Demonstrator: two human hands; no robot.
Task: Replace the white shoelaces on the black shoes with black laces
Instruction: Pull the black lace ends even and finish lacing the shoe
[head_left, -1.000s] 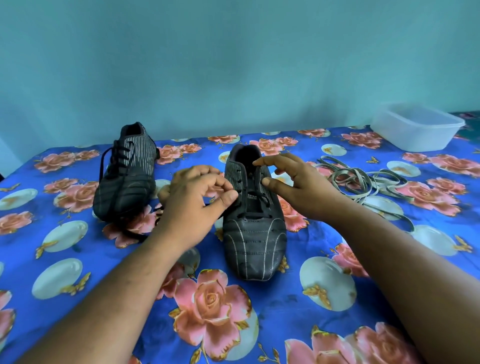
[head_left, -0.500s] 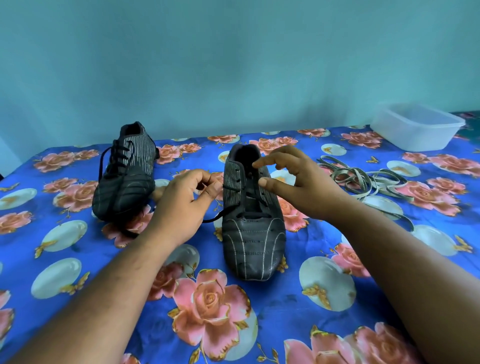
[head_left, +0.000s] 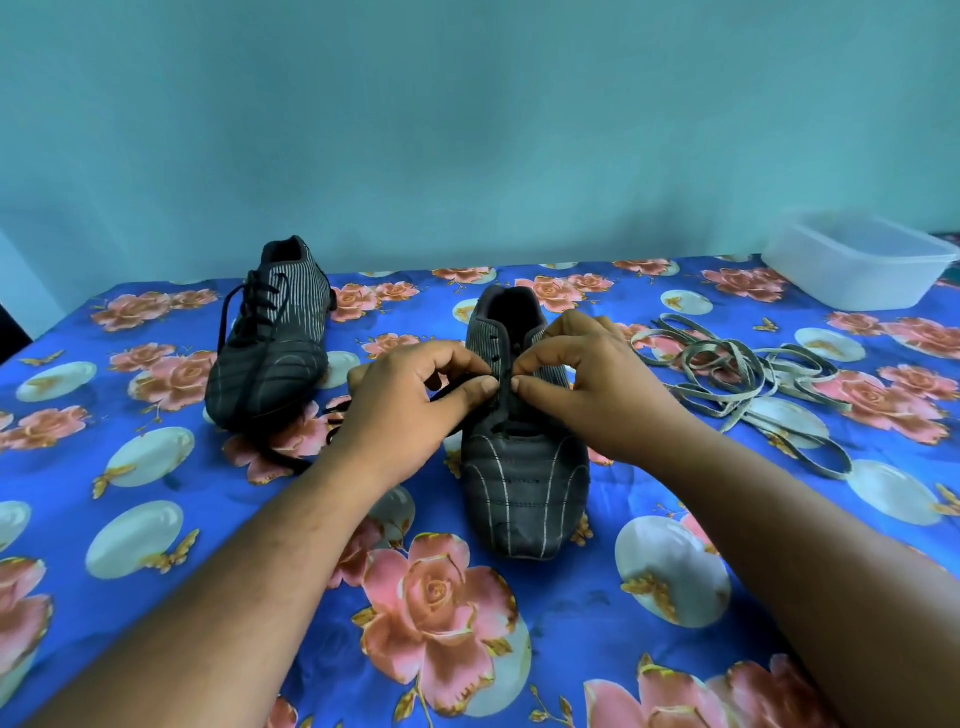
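Black lace (head_left: 457, 387) is pinched between left hand (head_left: 410, 410) and right hand (head_left: 587, 389) over the near shoe (head_left: 524, 467), at table centre. Risk: the tip may slip or skip an eyelet. At 10 o'clock stands the laced shoe (head_left: 270, 338); at 2 o'clock lie white laces (head_left: 737, 374), then a plastic tub (head_left: 857, 260). Nothing obstructs.

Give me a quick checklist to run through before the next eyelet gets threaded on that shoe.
1. Near shoe flat on the cloth: ok.
2. Black lace pinched by the left hand: ok.
3. Right hand at the eyelets, pinching: ok; what it pinches: cannot tell.
4. Lace tip lined up with an eyelet: cannot tell, fingers hide it.
5. White laces off the shoe, lying aside: ok.
6. Far shoe already laced black: ok.
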